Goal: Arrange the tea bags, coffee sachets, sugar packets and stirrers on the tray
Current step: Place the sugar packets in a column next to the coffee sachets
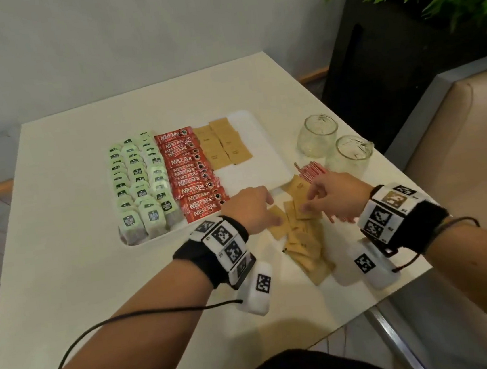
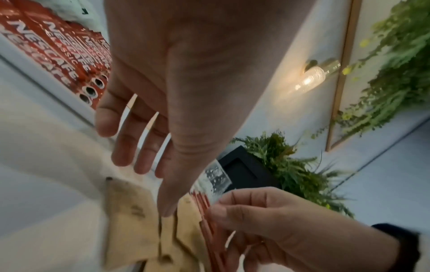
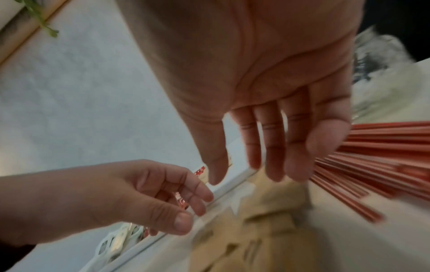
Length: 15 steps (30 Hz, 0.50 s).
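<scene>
While loose on the table, sugar packets [image 1: 297,232] beneath both unclosed grips.

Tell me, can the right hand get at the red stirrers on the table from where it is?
Probably yes: the right hand hovers open over the loose sugar packets, and the stirrers lie uncovered right beside it.

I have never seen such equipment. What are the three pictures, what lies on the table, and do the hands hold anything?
No machine: a person wears one camera on the head and one on each wrist. The head view looks down on a white tray with green tea bags, red coffee sachets and some brown sugar packets. More loose sugar packets, red stirrers and two glass jars lie on the table. The left hand and right hand reach over the loose packets, fingers relaxed, apparently holding nothing.
</scene>
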### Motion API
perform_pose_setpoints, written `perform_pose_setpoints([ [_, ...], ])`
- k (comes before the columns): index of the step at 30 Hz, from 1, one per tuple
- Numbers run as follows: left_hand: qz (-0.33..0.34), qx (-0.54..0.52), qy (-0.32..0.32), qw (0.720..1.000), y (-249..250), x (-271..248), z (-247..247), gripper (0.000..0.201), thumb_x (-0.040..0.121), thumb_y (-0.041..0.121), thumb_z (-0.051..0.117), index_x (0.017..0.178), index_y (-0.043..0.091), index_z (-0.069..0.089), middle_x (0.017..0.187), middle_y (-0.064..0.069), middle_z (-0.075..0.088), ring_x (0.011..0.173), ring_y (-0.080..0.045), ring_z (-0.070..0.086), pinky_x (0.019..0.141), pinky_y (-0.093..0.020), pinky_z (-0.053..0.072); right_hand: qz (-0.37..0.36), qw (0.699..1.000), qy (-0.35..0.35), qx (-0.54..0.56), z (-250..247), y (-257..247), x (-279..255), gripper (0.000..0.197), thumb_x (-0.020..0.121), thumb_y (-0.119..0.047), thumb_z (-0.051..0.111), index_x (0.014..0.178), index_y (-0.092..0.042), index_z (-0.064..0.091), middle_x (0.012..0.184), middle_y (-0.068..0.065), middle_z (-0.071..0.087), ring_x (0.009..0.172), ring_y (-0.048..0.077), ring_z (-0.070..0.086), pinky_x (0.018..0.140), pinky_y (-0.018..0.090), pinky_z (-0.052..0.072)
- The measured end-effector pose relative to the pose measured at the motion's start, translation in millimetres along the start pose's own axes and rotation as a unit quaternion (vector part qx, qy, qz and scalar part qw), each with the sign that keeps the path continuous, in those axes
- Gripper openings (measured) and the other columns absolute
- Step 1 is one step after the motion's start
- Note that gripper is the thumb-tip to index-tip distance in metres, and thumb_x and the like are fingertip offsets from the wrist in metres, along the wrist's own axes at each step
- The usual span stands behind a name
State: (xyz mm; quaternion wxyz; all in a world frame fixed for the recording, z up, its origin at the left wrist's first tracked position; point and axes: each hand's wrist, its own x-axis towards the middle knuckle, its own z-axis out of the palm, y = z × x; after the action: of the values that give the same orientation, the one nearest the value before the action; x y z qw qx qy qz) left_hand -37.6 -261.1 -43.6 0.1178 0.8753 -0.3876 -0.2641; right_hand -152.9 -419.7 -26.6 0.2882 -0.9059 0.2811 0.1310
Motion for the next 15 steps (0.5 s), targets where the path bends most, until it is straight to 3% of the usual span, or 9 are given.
perform_pose_setpoints([
  [3,-0.017,0.041,0.017,0.999,5.7,0.0,12.9,0.064,0.081,0.05,0.072,0.13,0.016,0.048,0.125,-0.004,0.053,0.112,-0.024,0.056,0.086,-0.037,0.049,0.046,0.998,0.015,-0.027,9.4,5.6,-13.4,0.055,0.07,-0.062,0.073,0.085,-0.012,0.056,0.074,0.007,0.063,0.067,0.024,0.062,0.062,0.034,0.047],
  [6,-0.021,0.024,0.023,0.999,4.8,-0.1,23.3,0.067,0.078,0.052,0.073,0.129,0.017,0.047,0.126,-0.004,0.049,0.111,-0.024,0.055,0.083,-0.036,0.047,0.059,0.998,0.022,-0.017,24.1,5.2,-21.3,0.07,0.064,-0.063,0.076,0.103,-0.013,0.046,0.094,-0.001,0.057,0.085,0.017,0.056,0.066,0.03,0.043],
  [9,-0.028,-0.021,0.033,0.999,3.0,-3.8,29.2,0.061,0.079,0.048,0.076,0.125,0.019,0.048,0.122,-0.002,0.052,0.107,-0.021,0.056,0.081,-0.033,0.045,0.049,0.998,0.042,0.025,39.7,4.0,-20.1,0.087,0.06,-0.052,0.085,0.121,-0.012,0.039,0.111,0.0,0.052,0.096,0.018,0.051,0.076,0.03,0.04],
  [12,-0.043,-0.036,0.028,0.998,-0.8,-6.4,30.9,0.061,0.08,0.044,0.077,0.123,0.015,0.047,0.115,-0.001,0.058,0.105,-0.022,0.058,0.079,-0.033,0.046,0.058,0.995,0.051,0.061,43.0,3.4,-19.4,0.086,0.061,-0.039,0.088,0.125,-0.011,0.038,0.107,-0.001,0.051,0.095,0.018,0.05,0.077,0.029,0.039],
  [15,-0.043,-0.025,0.02,0.999,-8.3,-8.6,34.2,0.046,0.082,0.044,0.073,0.112,0.013,0.056,0.108,-0.002,0.065,0.094,-0.021,0.062,0.073,-0.032,0.048,0.062,0.995,0.035,0.077,45.1,4.1,-21.0,0.083,0.064,-0.035,0.087,0.126,-0.012,0.037,0.102,-0.001,0.056,0.097,0.022,0.055,0.073,0.028,0.043],
])
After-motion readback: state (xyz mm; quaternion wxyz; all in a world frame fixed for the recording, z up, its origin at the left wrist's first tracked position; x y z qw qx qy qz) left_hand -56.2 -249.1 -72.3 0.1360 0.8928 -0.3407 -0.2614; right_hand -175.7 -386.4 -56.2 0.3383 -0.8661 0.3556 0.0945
